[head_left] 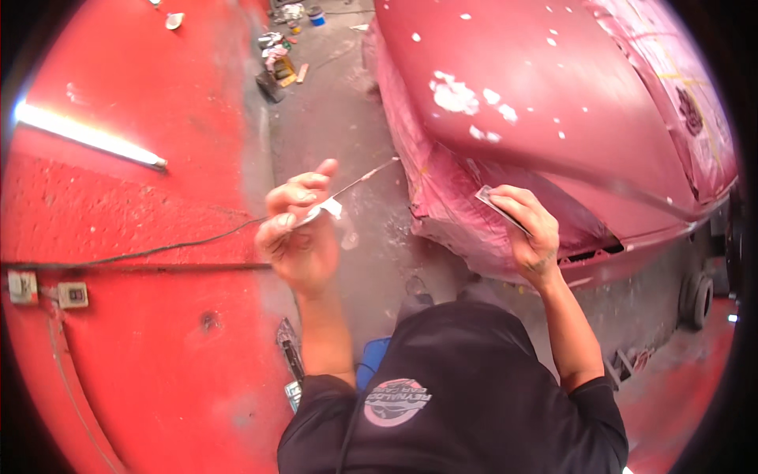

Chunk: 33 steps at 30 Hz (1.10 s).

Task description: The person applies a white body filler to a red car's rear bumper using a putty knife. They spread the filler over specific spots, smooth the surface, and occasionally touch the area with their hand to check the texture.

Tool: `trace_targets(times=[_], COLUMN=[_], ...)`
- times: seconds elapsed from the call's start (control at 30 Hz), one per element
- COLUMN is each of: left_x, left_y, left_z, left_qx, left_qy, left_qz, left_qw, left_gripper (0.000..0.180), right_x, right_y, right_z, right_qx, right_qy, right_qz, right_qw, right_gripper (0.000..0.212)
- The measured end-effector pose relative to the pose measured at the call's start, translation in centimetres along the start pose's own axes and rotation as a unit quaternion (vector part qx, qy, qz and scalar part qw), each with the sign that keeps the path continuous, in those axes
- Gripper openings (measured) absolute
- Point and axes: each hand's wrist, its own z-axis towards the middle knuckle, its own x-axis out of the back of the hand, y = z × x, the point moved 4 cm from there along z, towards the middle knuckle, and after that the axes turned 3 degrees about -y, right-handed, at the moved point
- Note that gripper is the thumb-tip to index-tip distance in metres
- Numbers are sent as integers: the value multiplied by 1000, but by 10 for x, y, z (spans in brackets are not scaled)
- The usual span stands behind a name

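My left hand (304,229) is raised left of the car with its fingers curled. It grips a pale flat piece with white paste (330,208) on it, seen nearly edge-on. A thin light stick-like line (367,175) runs from there toward the car; I cannot tell whether it is part of the held piece. My right hand (533,229) pinches a thin rectangular spreader (499,207) in front of the car's corner. Beyond both hands lies the dull red hood (505,71), dotted with white filler patches (454,95).
Pink-stained plastic sheeting (442,197) covers the car's side and front corner. To the left stands a red wall (142,205) with a lit tube lamp (91,136), a cable and switch boxes (47,292). Cans and scraps (280,67) lie along its foot. A blue container (373,357) stands beside me.
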Motion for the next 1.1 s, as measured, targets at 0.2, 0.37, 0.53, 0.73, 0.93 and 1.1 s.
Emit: trace_targets(times=[0.2,0.37,0.53,0.73,0.93,1.1], left_x=[-29,-46,-65,-70,-75,-98], left_y=[-49,-68,-72,-93,-117,-129], left_z=[-34,-61,-75,-96,-101,-85], left_qx=[159,268,336,382,375,357], left_qy=[182,252,270,272,261,244], left_qz=[-233,-71,18,60,58,33], left_qw=[942,927,902,881,888,901], left_gripper=[42,40,31,31,29,29], right_x=[17,22,-7,2,34,79], right_y=[-65,-73,-53,-29,4,37], right_z=[40,56,36,1,-47,-93], right_qx=[246,299,265,156,20,-135], right_qy=[11,-92,-148,-182,-224,-94], right_qz=[-212,-304,-333,-283,-254,-54], right_qw=[946,900,893,929,941,985], right_gripper=[38,44,40,48,51,57])
